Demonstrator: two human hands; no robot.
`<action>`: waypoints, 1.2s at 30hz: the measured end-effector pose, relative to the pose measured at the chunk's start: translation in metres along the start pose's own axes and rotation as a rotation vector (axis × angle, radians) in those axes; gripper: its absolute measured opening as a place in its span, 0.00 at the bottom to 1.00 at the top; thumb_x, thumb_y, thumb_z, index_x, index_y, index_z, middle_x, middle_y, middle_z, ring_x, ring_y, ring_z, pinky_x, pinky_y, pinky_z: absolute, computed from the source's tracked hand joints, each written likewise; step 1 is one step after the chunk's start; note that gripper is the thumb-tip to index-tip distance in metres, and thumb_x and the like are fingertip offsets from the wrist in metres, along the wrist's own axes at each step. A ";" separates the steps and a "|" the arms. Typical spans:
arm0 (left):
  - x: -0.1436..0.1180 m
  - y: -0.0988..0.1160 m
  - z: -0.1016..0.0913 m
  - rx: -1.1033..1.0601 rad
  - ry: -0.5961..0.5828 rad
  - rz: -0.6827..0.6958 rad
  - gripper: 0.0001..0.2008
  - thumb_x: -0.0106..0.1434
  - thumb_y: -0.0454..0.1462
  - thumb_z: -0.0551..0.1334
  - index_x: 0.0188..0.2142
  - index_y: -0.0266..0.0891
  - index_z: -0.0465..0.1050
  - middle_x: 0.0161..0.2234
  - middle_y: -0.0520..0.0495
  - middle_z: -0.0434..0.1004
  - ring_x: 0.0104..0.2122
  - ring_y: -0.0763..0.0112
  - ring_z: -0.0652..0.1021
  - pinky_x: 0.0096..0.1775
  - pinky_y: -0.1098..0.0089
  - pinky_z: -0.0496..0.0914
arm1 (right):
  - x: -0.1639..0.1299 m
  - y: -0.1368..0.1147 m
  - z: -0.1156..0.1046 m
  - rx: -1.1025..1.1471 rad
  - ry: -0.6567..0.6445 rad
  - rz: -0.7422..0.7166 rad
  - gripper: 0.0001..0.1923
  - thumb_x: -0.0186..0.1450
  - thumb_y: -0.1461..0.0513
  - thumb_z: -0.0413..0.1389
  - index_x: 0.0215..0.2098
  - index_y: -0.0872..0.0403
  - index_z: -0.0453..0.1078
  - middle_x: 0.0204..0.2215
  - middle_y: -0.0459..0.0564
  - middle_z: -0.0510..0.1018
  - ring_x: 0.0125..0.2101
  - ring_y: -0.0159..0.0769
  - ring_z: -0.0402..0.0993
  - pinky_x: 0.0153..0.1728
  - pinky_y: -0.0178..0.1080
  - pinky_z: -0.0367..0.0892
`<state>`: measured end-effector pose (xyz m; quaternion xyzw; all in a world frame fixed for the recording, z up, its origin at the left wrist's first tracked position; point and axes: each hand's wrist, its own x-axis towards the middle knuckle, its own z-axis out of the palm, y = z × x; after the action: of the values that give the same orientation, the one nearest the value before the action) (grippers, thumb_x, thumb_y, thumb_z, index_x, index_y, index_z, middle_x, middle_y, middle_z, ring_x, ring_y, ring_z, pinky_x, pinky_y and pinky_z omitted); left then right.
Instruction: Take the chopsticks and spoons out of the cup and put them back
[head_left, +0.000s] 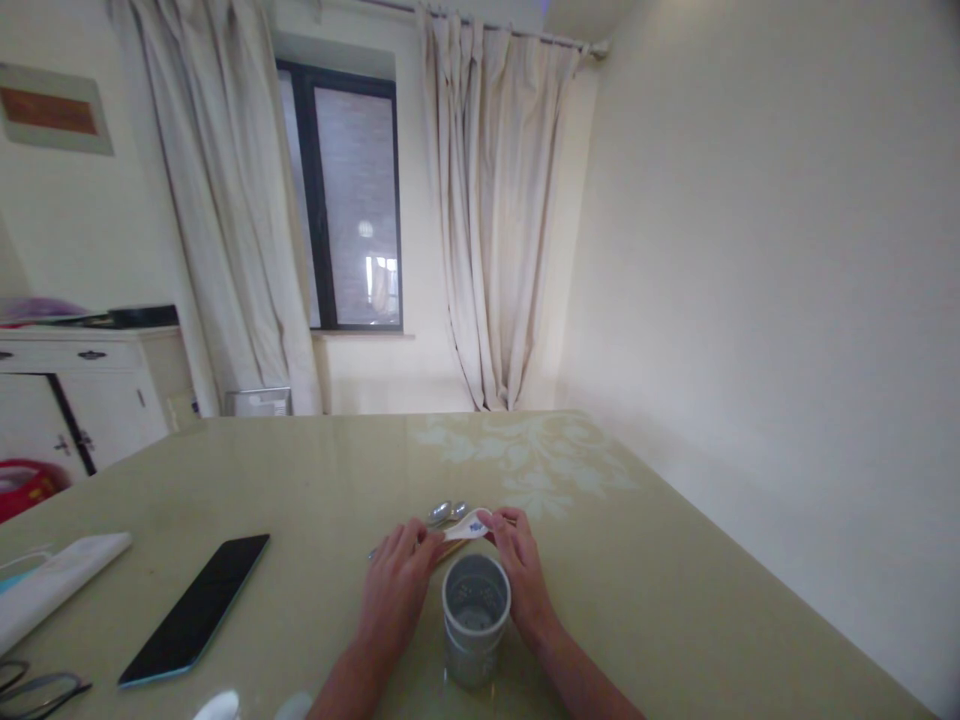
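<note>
A white ceramic soup spoon (465,528) with a blue pattern is held level between my two hands, just beyond the cup. My left hand (396,578) has its fingers closed at the handle end. At the bowl end, my right hand (520,562) pinches the rim between thumb and fingers. Two metal spoons (441,513) lie on the table behind the ceramic one. Partly hidden under my left fingers is a thin wooden-coloured stick (452,549). Between my forearms stands an upright grey cylindrical utensil holder (474,645), with holes in its bottom and nothing inside.
The glossy green table (675,620) meets a wall on the right. To the left lie a black-screened phone (196,610), a white slab-like object (71,580) and dark-framed glasses (45,690). A white cabinet (112,400) and curtains (499,220) are beyond.
</note>
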<state>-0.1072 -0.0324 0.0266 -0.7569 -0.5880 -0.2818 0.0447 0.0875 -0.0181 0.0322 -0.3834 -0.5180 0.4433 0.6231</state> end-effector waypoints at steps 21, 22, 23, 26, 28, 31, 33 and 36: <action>0.002 -0.067 -0.016 0.140 -0.094 -0.363 0.16 0.76 0.36 0.53 0.45 0.45 0.81 0.49 0.45 0.84 0.52 0.60 0.80 0.52 0.64 0.72 | -0.012 -0.010 -0.013 -0.162 -0.221 -0.220 0.34 0.76 0.36 0.41 0.54 0.44 0.81 0.53 0.54 0.79 0.50 0.46 0.77 0.48 0.45 0.74; 0.002 -0.067 -0.015 0.141 -0.105 -0.358 0.15 0.76 0.36 0.54 0.45 0.45 0.81 0.49 0.45 0.84 0.52 0.60 0.80 0.52 0.64 0.72 | -0.013 -0.012 -0.013 -0.166 -0.237 -0.254 0.35 0.76 0.36 0.40 0.55 0.44 0.80 0.53 0.54 0.79 0.50 0.46 0.77 0.48 0.45 0.74; 0.002 -0.068 -0.014 0.144 -0.115 -0.351 0.15 0.76 0.36 0.54 0.45 0.45 0.81 0.48 0.46 0.84 0.52 0.60 0.80 0.53 0.65 0.71 | -0.014 -0.013 -0.013 -0.171 -0.252 -0.283 0.35 0.76 0.36 0.40 0.57 0.44 0.79 0.52 0.54 0.79 0.50 0.47 0.77 0.49 0.45 0.73; 0.003 -0.069 -0.012 0.152 -0.127 -0.338 0.16 0.76 0.36 0.54 0.44 0.45 0.82 0.47 0.46 0.84 0.52 0.60 0.79 0.53 0.64 0.70 | -0.018 -0.018 -0.013 -0.190 -0.281 -0.339 0.35 0.75 0.35 0.40 0.59 0.43 0.78 0.52 0.55 0.79 0.50 0.47 0.76 0.49 0.45 0.72; 0.003 -0.071 -0.010 0.140 -0.131 -0.336 0.17 0.76 0.36 0.53 0.44 0.45 0.82 0.47 0.46 0.83 0.52 0.59 0.79 0.54 0.64 0.70 | -0.020 -0.021 -0.014 -0.202 -0.286 -0.356 0.36 0.75 0.34 0.40 0.59 0.44 0.77 0.51 0.55 0.78 0.49 0.47 0.76 0.49 0.45 0.71; 0.004 -0.073 -0.008 0.091 -0.141 -0.331 0.18 0.76 0.34 0.52 0.46 0.45 0.82 0.49 0.46 0.83 0.53 0.60 0.78 0.55 0.64 0.69 | -0.020 -0.023 -0.015 -0.208 -0.306 -0.397 0.38 0.74 0.33 0.40 0.60 0.45 0.76 0.51 0.55 0.78 0.49 0.48 0.75 0.48 0.45 0.71; 0.004 -0.075 -0.006 0.048 -0.155 -0.318 0.19 0.75 0.31 0.52 0.46 0.45 0.83 0.50 0.46 0.83 0.54 0.61 0.78 0.56 0.65 0.69 | -0.020 -0.023 -0.017 -0.212 -0.333 -0.433 0.39 0.73 0.32 0.40 0.61 0.46 0.75 0.51 0.56 0.77 0.50 0.49 0.75 0.48 0.46 0.71; 0.004 -0.077 -0.004 0.001 -0.171 -0.298 0.19 0.75 0.31 0.52 0.45 0.46 0.83 0.49 0.47 0.83 0.53 0.62 0.78 0.56 0.65 0.69 | -0.020 -0.021 -0.019 -0.238 -0.385 -0.481 0.40 0.72 0.31 0.41 0.64 0.47 0.72 0.54 0.58 0.76 0.53 0.51 0.74 0.51 0.48 0.71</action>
<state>-0.1783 -0.0068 0.0118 -0.6827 -0.6954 -0.2192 -0.0473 0.1084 -0.0445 0.0426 -0.2294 -0.7500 0.2844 0.5514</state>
